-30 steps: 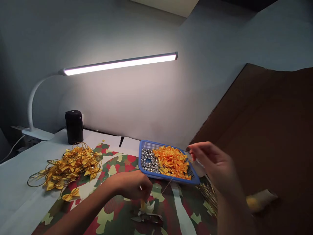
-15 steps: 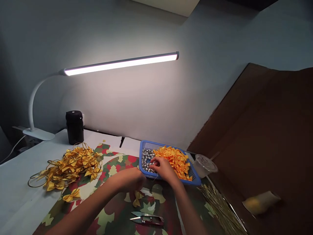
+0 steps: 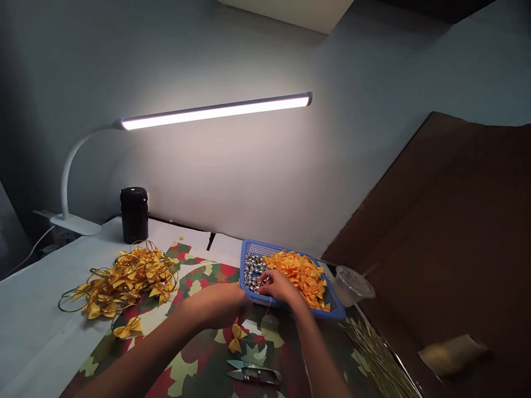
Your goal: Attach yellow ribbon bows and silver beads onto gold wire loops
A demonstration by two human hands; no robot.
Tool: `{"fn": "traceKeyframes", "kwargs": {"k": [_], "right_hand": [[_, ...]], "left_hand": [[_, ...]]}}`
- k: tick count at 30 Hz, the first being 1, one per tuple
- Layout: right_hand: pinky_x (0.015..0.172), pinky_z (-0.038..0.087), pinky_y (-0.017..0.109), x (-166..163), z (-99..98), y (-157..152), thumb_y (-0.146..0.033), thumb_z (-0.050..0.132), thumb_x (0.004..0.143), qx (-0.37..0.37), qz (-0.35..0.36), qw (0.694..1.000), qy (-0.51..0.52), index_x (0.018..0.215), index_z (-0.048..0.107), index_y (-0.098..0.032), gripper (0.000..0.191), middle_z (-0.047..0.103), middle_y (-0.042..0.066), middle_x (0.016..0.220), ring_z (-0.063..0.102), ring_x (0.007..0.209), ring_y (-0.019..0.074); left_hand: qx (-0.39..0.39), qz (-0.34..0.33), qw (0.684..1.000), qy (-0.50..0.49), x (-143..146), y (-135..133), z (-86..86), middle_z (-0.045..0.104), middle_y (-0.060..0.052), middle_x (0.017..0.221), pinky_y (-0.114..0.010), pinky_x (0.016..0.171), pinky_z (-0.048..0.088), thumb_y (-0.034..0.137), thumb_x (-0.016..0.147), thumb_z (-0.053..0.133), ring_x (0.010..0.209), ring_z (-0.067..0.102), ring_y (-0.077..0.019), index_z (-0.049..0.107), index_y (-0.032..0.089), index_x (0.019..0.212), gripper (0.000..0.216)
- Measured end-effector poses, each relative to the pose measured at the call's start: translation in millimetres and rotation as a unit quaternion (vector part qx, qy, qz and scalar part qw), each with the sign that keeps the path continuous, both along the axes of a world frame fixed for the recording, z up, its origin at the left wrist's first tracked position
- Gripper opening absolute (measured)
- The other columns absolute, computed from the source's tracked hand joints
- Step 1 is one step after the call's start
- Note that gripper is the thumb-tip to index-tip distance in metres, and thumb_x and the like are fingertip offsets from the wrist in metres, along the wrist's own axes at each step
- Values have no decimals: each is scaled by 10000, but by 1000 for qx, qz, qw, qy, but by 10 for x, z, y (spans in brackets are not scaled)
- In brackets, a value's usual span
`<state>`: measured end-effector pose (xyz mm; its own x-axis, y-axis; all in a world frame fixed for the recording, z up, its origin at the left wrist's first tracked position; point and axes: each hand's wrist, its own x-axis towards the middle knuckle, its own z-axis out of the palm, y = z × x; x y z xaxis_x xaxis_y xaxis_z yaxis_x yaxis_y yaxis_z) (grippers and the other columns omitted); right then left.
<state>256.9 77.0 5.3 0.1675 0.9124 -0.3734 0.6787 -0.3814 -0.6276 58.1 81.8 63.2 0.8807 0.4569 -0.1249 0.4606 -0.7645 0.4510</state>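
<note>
My right hand (image 3: 279,286) reaches over the front rim of a blue basket (image 3: 286,311), its fingertips bent together among silver beads (image 3: 254,271). Whether a bead is between them I cannot make out. A thin pale strand hangs below this hand. My left hand (image 3: 230,305) is curled at the basket's front left corner; its fingertips are hidden, as is whatever they hold. A yellow ribbon bow (image 3: 235,338) shows just below it; I cannot tell whether it hangs or lies. Orange-yellow bows (image 3: 301,276) fill the basket's right side. Thread snips (image 3: 254,373) lie in front.
Yellow bows on gold loops (image 3: 133,276) are heaped at left, with a single bow (image 3: 128,328) nearby. A black canister (image 3: 134,215) and a clamp lamp (image 3: 215,112) stand behind. At right are a clear tub (image 3: 352,284), gold stems (image 3: 377,354) and cardboard (image 3: 448,221).
The whole view has shifted slightly, things now sitting further right. My right fingers have dipped lower into the beads. My left hand stays by the basket corner.
</note>
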Motion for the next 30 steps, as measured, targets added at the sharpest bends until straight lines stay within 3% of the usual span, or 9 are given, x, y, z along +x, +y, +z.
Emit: {"fn": "traceKeyframes", "kwargs": {"k": [4, 7, 11, 14, 17, 23, 26, 30], "right_hand": [[819, 535, 422, 10, -28, -3, -301, 576, 920, 33, -3, 999, 37, 1191, 562, -167, 302, 595, 84, 1196, 623, 987, 221], [813, 537, 420, 7, 31, -26, -300, 579, 918, 81, 3, 994, 73, 1190, 563, -165, 304, 596, 84, 1193, 624, 983, 221], [780, 542, 391, -45, 260, -141, -303, 589, 911, 181, 17, 974, 137, 1107, 598, -146, 251, 639, 65, 1084, 643, 908, 196], [768, 524, 334, -130, 477, -281, -378, 673, 820, 268, 14, 946, 183, 966, 648, -148, 273, 692, 31, 871, 652, 839, 189], [699, 521, 308, -219, 650, -411, -467, 703, 737, 320, 12, 923, 211, 882, 675, -168, 334, 711, 38, 812, 660, 790, 202], [640, 524, 300, -339, 801, -562, -408, 677, 752, 371, 10, 909, 189, 839, 704, -193, 233, 732, 47, 775, 680, 725, 207], [662, 518, 304, -389, 833, -601, -299, 635, 773, 385, 16, 910, 149, 816, 721, -212, 129, 729, 31, 734, 681, 713, 206], [657, 505, 300, -427, 864, -626, -243, 587, 772, 402, 21, 909, 105, 804, 722, -218, 141, 725, 26, 720, 672, 695, 205]], "left_hand": [[-19, 31, 997, -67, -33, 24, 62, 605, -4, 590, -230, 497, 332, -27, 621, 483, 526, 491, -149, 635, 197, 598, 272], [-33, 90, 982, -161, -19, 38, 113, 639, -22, 686, -263, 603, 417, 19, 679, 478, 657, 569, -182, 628, 192, 682, 229], [-108, 157, 937, -293, 51, 70, 114, 677, -57, 879, -309, 755, 491, 94, 743, 480, 843, 642, -202, 603, 172, 829, 169], [-197, 170, 899, -352, 98, 97, 93, 690, -84, 943, -318, 781, 516, 195, 776, 534, 894, 668, -213, 611, 155, 880, 136], [-267, 174, 863, -393, 126, 110, 89, 704, -86, 931, -321, 807, 512, 264, 761, 594, 916, 669, -222, 634, 144, 880, 173], [-353, 185, 805, -439, 157, 72, 92, 716, -56, 827, -330, 779, 510, 341, 655, 742, 835, 676, -215, 650, 147, 821, 271], [-367, 193, 784, -462, 168, 18, 98, 719, -46, 800, -330, 783, 509, 343, 614, 788, 833, 675, -216, 659, 149, 791, 292], [-371, 208, 760, -490, 195, -56, 106, 718, -42, 806, -324, 803, 513, 338, 623, 794, 857, 671, -212, 655, 147, 801, 296]]}}
